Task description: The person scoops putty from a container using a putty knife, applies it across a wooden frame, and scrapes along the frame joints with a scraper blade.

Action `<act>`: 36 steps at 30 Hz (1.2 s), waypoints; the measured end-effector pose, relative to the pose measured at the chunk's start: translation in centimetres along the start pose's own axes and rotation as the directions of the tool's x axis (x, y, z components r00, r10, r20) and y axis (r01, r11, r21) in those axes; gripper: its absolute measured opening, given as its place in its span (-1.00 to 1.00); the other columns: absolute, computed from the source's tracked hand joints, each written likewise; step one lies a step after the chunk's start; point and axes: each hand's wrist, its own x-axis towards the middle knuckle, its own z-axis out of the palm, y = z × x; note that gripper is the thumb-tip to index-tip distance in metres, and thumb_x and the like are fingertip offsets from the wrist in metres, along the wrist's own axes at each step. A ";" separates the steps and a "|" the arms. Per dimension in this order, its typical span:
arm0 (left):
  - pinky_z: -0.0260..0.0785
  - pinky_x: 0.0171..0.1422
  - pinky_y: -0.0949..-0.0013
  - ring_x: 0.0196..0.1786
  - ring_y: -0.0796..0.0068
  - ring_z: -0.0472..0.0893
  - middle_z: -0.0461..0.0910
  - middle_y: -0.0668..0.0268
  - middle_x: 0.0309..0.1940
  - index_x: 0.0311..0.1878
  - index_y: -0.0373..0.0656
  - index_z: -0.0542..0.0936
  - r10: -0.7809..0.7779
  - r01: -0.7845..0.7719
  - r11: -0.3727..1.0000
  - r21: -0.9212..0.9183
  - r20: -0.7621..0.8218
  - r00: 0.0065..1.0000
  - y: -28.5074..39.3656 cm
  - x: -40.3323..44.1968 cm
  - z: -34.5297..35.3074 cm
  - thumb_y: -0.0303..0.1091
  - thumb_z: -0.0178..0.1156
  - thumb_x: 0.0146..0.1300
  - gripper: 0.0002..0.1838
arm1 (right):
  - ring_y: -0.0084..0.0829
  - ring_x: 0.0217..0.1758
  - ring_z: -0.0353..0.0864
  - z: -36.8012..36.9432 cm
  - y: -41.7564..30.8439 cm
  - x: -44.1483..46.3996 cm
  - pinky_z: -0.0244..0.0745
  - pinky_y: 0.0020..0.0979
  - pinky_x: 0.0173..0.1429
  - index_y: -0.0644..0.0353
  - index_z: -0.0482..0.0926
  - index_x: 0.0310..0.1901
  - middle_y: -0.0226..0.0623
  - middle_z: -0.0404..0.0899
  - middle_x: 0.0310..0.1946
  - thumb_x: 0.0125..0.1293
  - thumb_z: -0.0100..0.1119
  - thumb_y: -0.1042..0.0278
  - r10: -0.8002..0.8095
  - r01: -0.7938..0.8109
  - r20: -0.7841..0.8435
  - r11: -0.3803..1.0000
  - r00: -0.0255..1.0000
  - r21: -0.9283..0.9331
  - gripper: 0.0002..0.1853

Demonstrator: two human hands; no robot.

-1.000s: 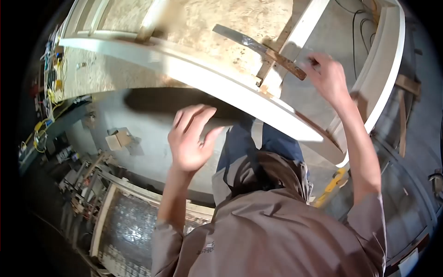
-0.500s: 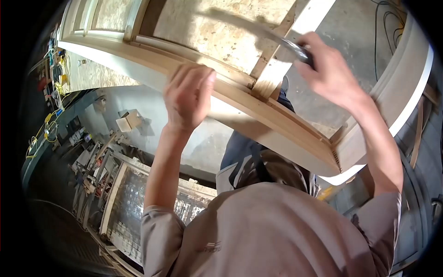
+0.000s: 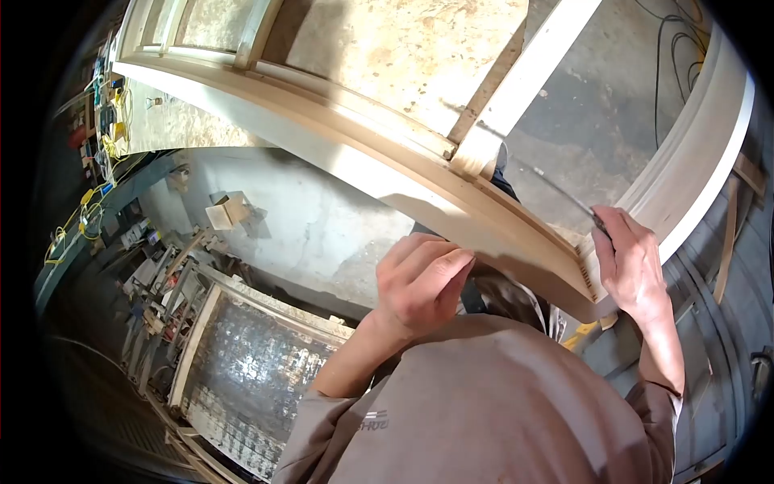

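Note:
My right hand [image 3: 633, 262] is closed round the dark handle of a long, thin metal-bladed tool [image 3: 564, 192]. Its blade points up and left, across the opening of a large pale wooden frame [image 3: 355, 149]. The exact kind of tool cannot be made out. That hand is by the frame's near right corner, close to a toothed joint [image 3: 588, 277]. My left hand [image 3: 423, 284] hovers over my body, just below the frame's near rail. Its fingers are curled with the thumb pressed against them; whatever they may hold is hidden.
A white crosspiece [image 3: 536, 77] spans the frame, with a wood-chip board [image 3: 403, 56] to its left. Black cables [image 3: 673, 48] lie on the floor at upper right. A small cardboard box [image 3: 229, 210] and a weathered panel [image 3: 254, 371] sit at left, beside scattered scraps.
My left hand has come off the near rail, moving right and down towards my body. My right hand has moved down and right with the tool, bringing its blade lower.

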 end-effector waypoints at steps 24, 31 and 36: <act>0.39 -0.15 0.19 -0.35 0.13 0.56 0.56 0.17 -0.45 -0.40 -0.23 0.56 0.105 -0.192 0.898 0.396 0.231 0.967 -24.6 12.8 -17.0 -0.27 0.13 0.45 -0.70 | 0.13 -0.12 0.67 6.6 -4.6 6.6 0.62 -0.08 0.04 0.10 0.42 0.44 0.09 0.68 -0.02 0.23 0.29 0.58 0.241 -0.223 0.334 0.971 0.911 -0.092 -0.31; 0.33 -0.30 0.23 -0.48 0.14 0.49 0.48 0.17 -0.58 -0.53 -0.27 0.51 0.150 -0.173 0.898 0.405 0.086 0.985 -24.9 12.3 -16.0 -0.49 0.15 0.36 -0.72 | -0.16 -0.46 0.64 7.7 -1.9 6.7 0.65 -0.20 -0.28 0.01 0.49 0.42 -0.07 0.62 -0.39 0.24 0.35 0.55 -0.039 0.033 0.187 0.999 0.982 0.036 -0.33; 0.37 -0.29 0.27 -0.47 0.17 0.54 0.55 0.19 -0.57 -0.54 -0.27 0.53 0.088 -0.095 0.882 0.462 0.036 0.995 -24.6 12.2 -15.9 -0.52 0.17 0.34 -0.73 | -0.22 -0.51 0.58 7.0 0.0 5.1 0.63 -0.21 -0.32 -0.03 0.52 0.41 -0.10 0.59 -0.40 0.21 0.34 0.60 -0.063 0.021 0.256 0.986 0.965 0.165 -0.31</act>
